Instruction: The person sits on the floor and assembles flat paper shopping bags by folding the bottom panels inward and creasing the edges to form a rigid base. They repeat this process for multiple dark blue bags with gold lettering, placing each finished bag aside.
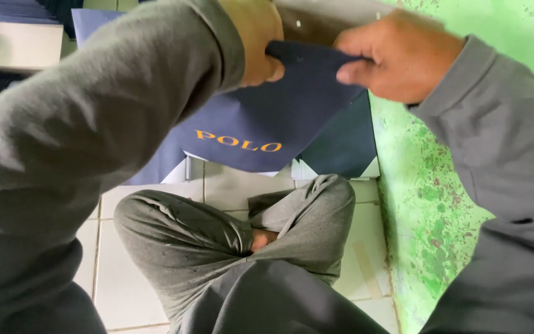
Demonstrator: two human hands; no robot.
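Note:
Both hands hold one dark navy sheet of paper or card [279, 117] with orange lettering, lifted above my crossed legs. My left hand [256, 38] pinches its upper edge from the left, the grey sleeve filling the left of the view. My right hand [397, 55] grips the same upper edge from the right, thumb under and fingers over. The sheet hangs down and bends between them.
More navy sheets [344, 145] lie flat on the white tiled floor [125, 291] in front of my grey-trousered legs [217, 241]. A green speckled wall [428, 198] runs along the right. A white box edge [13, 43] and dark stacks sit at top left.

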